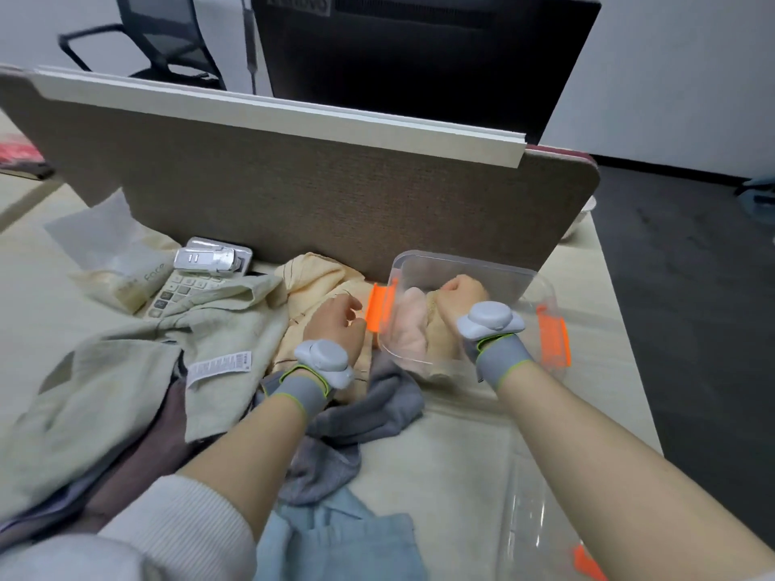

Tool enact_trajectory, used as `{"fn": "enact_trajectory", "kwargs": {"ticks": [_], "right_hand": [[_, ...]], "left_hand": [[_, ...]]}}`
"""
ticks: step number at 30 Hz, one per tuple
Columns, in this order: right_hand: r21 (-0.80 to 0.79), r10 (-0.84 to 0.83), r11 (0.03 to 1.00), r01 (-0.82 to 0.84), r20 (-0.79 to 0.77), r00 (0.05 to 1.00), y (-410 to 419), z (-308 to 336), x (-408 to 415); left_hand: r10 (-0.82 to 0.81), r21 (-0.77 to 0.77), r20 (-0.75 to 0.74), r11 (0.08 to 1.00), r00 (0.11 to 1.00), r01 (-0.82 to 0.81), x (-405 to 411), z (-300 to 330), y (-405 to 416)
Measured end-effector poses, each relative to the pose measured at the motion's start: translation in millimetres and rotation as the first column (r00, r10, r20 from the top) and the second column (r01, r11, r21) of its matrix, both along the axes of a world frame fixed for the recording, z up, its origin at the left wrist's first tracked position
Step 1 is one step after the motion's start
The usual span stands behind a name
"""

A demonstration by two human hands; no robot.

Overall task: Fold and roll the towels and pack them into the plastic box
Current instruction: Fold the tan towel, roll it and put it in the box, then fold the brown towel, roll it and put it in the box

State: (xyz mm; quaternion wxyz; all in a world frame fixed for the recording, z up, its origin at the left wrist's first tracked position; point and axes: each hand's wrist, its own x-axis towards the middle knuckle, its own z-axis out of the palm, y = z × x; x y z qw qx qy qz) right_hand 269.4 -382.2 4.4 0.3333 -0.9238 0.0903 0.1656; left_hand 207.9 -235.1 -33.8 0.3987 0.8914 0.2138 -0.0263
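A clear plastic box point(469, 266) with orange latches point(553, 341) stands on the desk against the partition. Inside it lie a rolled pink towel point(409, 325) and a tan rolled towel point(438, 325). My right hand point(461, 293) is inside the box, closed around the top of the tan towel. My left hand point(335, 325) rests against the box's left side by the left orange latch point(377, 308), fingers curled on the box edge. Loose towels lie to the left: yellow point(314, 287), pale green point(126, 383), grey point(369, 413), light blue point(344, 538).
A fabric desk partition point(335, 190) rises right behind the box. A desk phone point(197, 274) and a plastic bag point(113, 253) sit at the back left. A clear lid point(532, 509) with an orange clip lies at the front right. The desk edge runs along the right.
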Motion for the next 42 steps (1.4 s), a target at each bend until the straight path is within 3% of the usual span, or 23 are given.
{"fn": "enact_trajectory", "kwargs": {"ticks": [7,13,25,29,32,36,42], "right_hand": [[0.054,0.057,0.996,-0.067,0.165,0.985,62,2,-61],[0.076,0.286,0.955,-0.288,0.035,0.958,111,-19,-116],[0.074,0.449,0.892,-0.447,-0.013,0.894,163,-53,-161],[0.112,0.504,0.861,-0.496,-0.063,0.861,180,-62,-177],[0.044,0.533,0.846,-0.531,-0.094,0.841,179,-79,-194],[-0.119,0.658,0.726,-0.677,-0.162,0.735,168,-103,-213],[-0.075,0.647,0.742,-0.667,-0.184,0.74,151,-104,-222]], "left_hand": [[0.127,0.08,-0.028,0.989,0.991,-0.125,-75,16,57],[0.161,0.159,-0.131,0.977,0.978,-0.139,-139,6,108],[0.259,0.265,-0.167,0.941,0.951,-0.21,-195,-25,162],[0.231,0.217,-0.242,0.96,0.942,-0.18,-206,-35,172],[0.183,0.162,-0.302,0.977,0.936,-0.139,-213,-42,168],[0.146,0.165,-0.35,0.982,0.925,-0.092,-223,-56,160],[0.165,0.225,-0.316,0.97,0.934,-0.095,-232,-65,153]]}}
